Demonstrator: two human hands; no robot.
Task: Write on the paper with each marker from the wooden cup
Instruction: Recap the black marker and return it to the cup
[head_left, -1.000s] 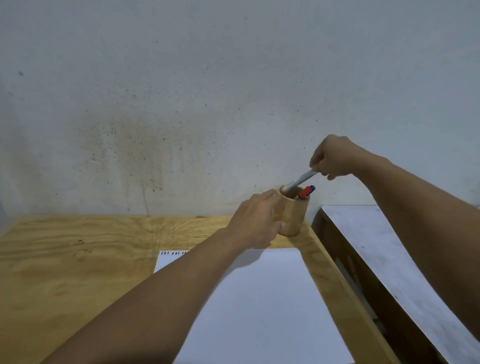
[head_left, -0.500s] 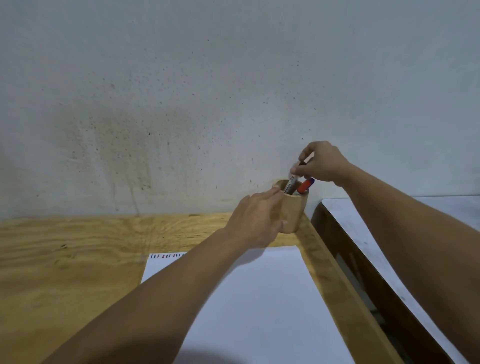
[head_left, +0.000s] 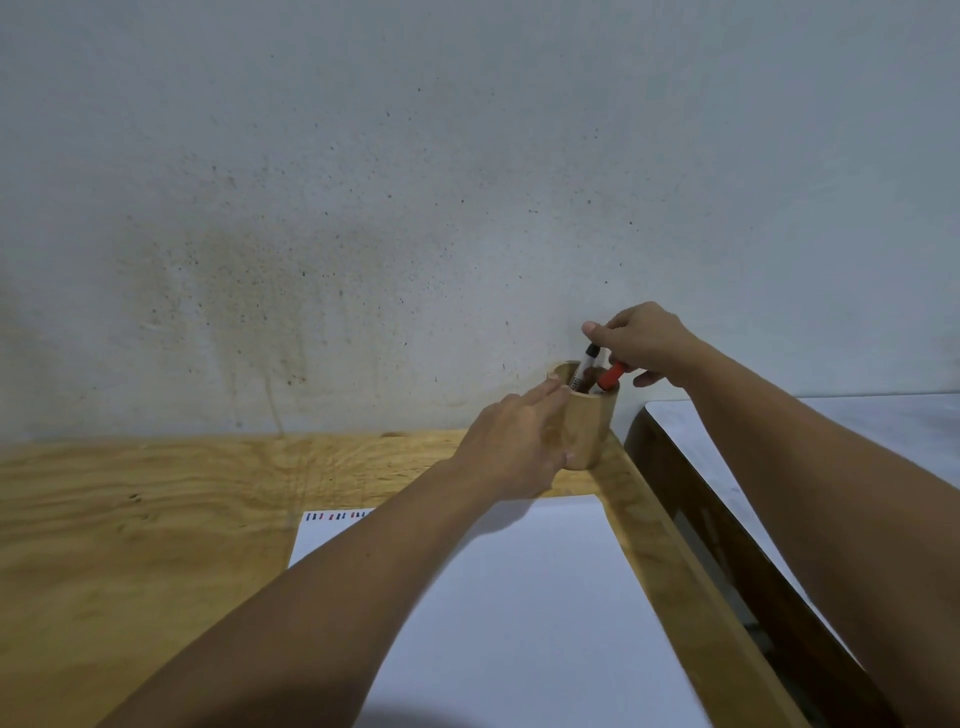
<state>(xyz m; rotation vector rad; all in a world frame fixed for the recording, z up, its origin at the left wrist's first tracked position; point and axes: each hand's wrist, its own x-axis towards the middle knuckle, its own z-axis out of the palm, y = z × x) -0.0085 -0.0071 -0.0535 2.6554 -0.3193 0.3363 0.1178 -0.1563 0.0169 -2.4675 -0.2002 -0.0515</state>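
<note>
A wooden cup (head_left: 592, 431) stands at the back right corner of the plywood table (head_left: 156, 519). My left hand (head_left: 511, 452) grips its left side. Two markers lean in it: a white one with a black cap (head_left: 587, 361) and one with a red cap (head_left: 610, 376). My right hand (head_left: 644, 343) hovers just over the cup, its fingers curled around the top of the red-capped marker, its thumb stretched above the black cap. A white paper (head_left: 519, 597) lies in front of the cup, with short coloured marks (head_left: 337, 516) along its top left edge.
A stained wall (head_left: 363, 260) rises right behind the cup. To the right, across a narrow gap, lies a white-topped surface (head_left: 857, 431) with a dark wooden edge (head_left: 727, 545). My left forearm crosses over the paper.
My right hand came down from up right and lowered the black-capped marker into the cup. Its fingers now sit on the red-capped marker. My left hand stayed on the cup.
</note>
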